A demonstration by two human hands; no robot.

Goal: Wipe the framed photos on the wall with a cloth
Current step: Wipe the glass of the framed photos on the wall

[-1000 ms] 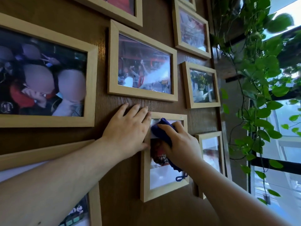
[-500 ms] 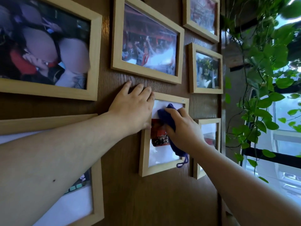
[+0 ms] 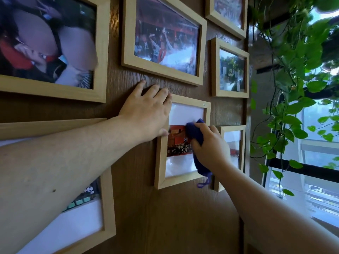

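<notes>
R hand (image 3: 209, 145) fingers clenched on blue cloth (image 3: 195, 133) vs small frame (image 3: 161, 162) glass; L hand (image 3: 146, 114) flat, fingers released

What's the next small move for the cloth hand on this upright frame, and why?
Probably sweep the blue cloth down and left over the lower glass. The right hand presses it on the right side of the small upright frame, while the left hand steadies the frame's upper left edge. The left and bottom glass lie uncovered.
</notes>
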